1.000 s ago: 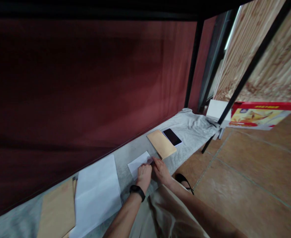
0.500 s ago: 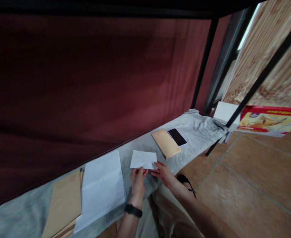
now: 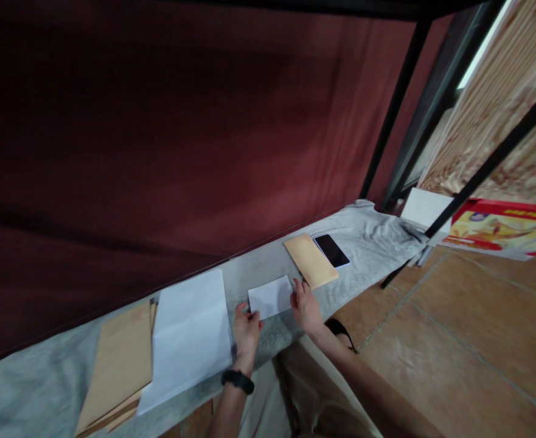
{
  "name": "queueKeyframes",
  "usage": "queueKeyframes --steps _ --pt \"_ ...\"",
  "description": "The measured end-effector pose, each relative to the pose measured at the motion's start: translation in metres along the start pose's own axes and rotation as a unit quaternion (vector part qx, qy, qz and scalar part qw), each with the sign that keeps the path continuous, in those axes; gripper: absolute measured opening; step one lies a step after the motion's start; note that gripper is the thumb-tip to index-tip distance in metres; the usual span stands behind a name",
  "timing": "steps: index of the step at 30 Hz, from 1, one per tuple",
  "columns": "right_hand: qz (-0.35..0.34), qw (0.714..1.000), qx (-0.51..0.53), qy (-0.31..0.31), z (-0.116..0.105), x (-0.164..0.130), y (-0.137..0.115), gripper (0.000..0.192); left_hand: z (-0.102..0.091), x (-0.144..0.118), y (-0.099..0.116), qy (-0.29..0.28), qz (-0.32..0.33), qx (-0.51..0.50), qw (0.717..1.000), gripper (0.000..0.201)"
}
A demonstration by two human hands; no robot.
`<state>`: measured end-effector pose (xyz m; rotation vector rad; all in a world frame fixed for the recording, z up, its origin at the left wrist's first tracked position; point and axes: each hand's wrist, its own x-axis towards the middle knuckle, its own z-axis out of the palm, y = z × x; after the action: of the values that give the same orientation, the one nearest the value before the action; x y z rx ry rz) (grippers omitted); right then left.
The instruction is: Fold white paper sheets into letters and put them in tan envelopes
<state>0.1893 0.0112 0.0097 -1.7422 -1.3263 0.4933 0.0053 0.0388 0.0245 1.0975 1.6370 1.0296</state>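
Observation:
A folded white sheet of paper (image 3: pixel 271 298) is between my two hands, low over the grey cloth. My left hand (image 3: pixel 246 328) pinches its lower left corner, thumb on top. At the right edge of the sheet, the bent fingers of my right hand (image 3: pixel 305 305) hold the side. Just beyond that hand lies a small brown envelope (image 3: pixel 311 260), with a dark-screened phone (image 3: pixel 332 250) against its far side. Left of my left hand is a stack of large white paper (image 3: pixel 190 334).
Large brown envelopes (image 3: pixel 119 359) lie in a pile at the left. Grey cloth (image 3: pixel 368 234) covers the narrow bench along a dark red panel (image 3: pixel 249 152). Black metal bars (image 3: pixel 393 115) rise at the right, near a red and yellow box (image 3: pixel 505 226) above the tiled floor (image 3: pixel 454 328).
My hands have moved apart to opposite ends of the folded paper. The paper has turned, its right end now higher, and sits lower on the cloth. The view has shifted slightly.

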Motion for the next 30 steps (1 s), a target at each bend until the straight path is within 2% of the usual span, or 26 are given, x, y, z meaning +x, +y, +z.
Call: queueKeyframes --steps 2,3,6,10,18,21,23,25,28,30 --pt "-0.112 0.987 -0.114 -0.007 0.003 -0.007 -0.005 0.05 0.002 -0.001 0.001 -0.012 0.001 0.033 0.999 0.044" --pt "-0.149 0.979 -0.138 -0.026 0.007 -0.01 -0.008 0.05 0.002 -0.001 0.001 -0.018 0.003 0.049 0.999 0.044" --pt "-0.215 0.958 -0.171 -0.08 0.019 -0.018 -0.014 0.046 0.002 0.0 0.002 -0.034 0.005 0.093 0.995 0.04" --pt "-0.226 0.945 -0.216 -0.093 0.024 -0.019 -0.014 0.045 0.001 0.001 0.001 -0.05 0.007 0.14 0.989 0.038" --pt "-0.211 0.938 -0.258 -0.091 0.008 -0.001 0.001 0.048 -0.01 -0.005 0.008 -0.052 0.059 0.251 0.965 0.034" --pt "-0.215 0.935 -0.265 -0.096 0.008 0.001 0.004 0.049 -0.012 -0.015 0.017 -0.022 0.151 0.348 0.925 0.03" --pt "-0.217 0.934 -0.267 -0.098 0.007 0.001 0.004 0.051 -0.005 -0.021 0.021 -0.011 0.249 0.408 0.878 0.032" --pt "-0.223 0.932 -0.268 -0.103 0.006 0.001 0.005 0.052 0.009 -0.022 0.02 -0.028 0.341 0.435 0.833 0.037" --pt "-0.231 0.927 -0.271 -0.116 0.003 0.003 0.005 0.051 0.032 -0.017 0.011 -0.072 0.405 0.452 0.791 0.045" --pt "-0.229 0.926 -0.274 -0.119 0.002 0.005 0.005 0.051 0.043 -0.012 0.001 -0.08 0.407 0.477 0.775 0.051"
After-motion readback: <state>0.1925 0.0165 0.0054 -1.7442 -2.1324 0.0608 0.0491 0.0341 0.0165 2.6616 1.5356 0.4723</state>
